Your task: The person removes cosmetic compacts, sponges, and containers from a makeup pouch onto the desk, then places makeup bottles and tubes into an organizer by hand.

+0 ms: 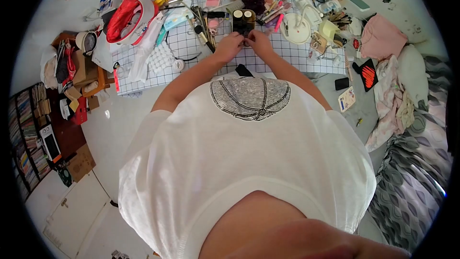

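Observation:
My left hand (230, 47) and my right hand (259, 42) meet near the front of the table, fingertips almost touching. Both have their fingers closed in around a small dark thing between them, too small and covered to name. Just beyond the fingertips stands a dark box (244, 25) with two round white-topped items (237, 14) in it. Makeup brushes (205, 37) lie left of my left hand, beside a pink puff (213, 23). A dark purple ruffled scrunchie-like thing (253, 3) sits behind the box.
The table has a white grid-patterned cloth (297, 55). At left lies an open red-lined bag (128, 19), with a white bubbled pad (162, 57) nearer. A round white tray (295, 29) and a brush holder (328, 29) stand at right. A black phone-like object (341, 84) lies beyond the table's right side.

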The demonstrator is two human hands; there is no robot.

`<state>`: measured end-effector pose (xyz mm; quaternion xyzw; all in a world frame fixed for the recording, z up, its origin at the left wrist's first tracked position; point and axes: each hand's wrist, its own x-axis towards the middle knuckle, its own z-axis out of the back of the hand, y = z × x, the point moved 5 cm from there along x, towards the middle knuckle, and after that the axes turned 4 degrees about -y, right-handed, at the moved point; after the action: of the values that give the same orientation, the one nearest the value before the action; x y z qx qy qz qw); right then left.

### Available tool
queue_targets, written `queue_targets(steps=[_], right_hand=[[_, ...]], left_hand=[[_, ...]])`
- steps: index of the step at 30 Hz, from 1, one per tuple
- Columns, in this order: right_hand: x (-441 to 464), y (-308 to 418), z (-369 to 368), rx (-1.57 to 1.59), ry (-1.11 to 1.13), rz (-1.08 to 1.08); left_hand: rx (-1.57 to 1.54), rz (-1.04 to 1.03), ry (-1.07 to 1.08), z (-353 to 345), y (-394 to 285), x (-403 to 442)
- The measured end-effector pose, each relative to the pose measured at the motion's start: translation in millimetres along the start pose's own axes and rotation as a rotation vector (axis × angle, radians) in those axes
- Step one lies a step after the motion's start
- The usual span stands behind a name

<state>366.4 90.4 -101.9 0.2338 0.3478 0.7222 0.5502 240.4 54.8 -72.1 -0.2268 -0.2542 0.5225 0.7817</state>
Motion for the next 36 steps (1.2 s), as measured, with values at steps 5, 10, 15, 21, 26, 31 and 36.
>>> queue_targets(steps=[5,10,15,21,26,31,36], right_hand=[[3,-17,-1,0.127,0.005,0.025],[-5,-10,25,0.026,-0.194,-0.003],[-4,-2,54,-0.436,-0.448,0.138],[12,-55,36,-0.275,-0.198,0.092],[-1,-27,51,0.009,-0.21,0.053],[-12,-1,57,0.297,-0.171,0.01],[-14,41,52,0.535,-0.077,0.132]], left_hand=[[0.031,-0.009,-0.001,-9,-6,5],[-0.057,0.017,-0.063,-8,-13,8],[-0.135,0.044,-0.079,0,-8,8],[-0.15,0.042,-0.05,5,6,5],[-0.141,0.042,-0.002,11,9,1],[-0.183,0.079,-0.123,15,17,-2],[-0.134,0.036,-0.138,19,22,-4]])
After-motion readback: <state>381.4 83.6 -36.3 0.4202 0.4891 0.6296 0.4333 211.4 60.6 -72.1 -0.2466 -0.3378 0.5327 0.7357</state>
